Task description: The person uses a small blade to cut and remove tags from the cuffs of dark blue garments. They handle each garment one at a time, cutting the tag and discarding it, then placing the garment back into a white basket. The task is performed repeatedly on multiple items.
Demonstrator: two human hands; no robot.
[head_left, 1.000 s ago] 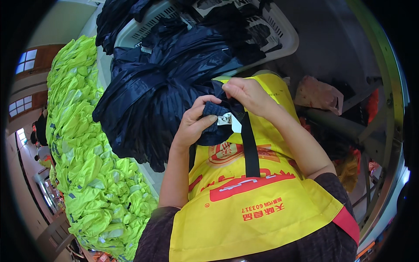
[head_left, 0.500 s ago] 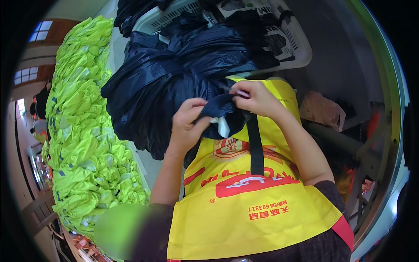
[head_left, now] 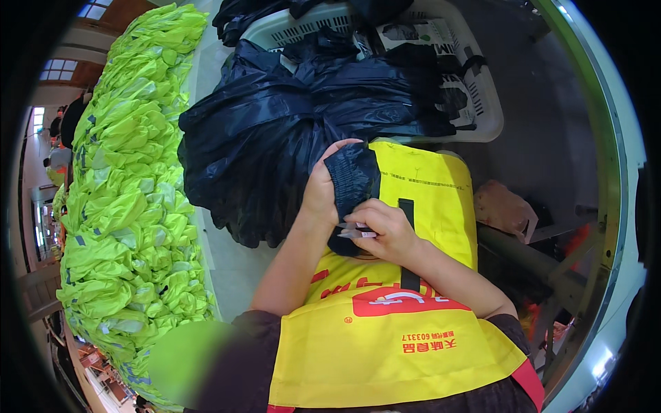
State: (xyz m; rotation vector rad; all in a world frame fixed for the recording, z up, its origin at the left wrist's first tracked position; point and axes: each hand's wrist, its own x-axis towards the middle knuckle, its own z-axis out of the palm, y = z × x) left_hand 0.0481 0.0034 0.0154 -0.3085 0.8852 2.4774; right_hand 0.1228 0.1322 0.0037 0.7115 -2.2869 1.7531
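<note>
Both hands, left hand (head_left: 320, 196) and right hand (head_left: 385, 233), pinch the dark garment (head_left: 351, 182).

- A long heap of neon yellow-green vests (head_left: 131, 206) is lying along the table's left side.
- A white plastic basket (head_left: 475, 89) is sitting at the far end, holding dark garments.
</note>
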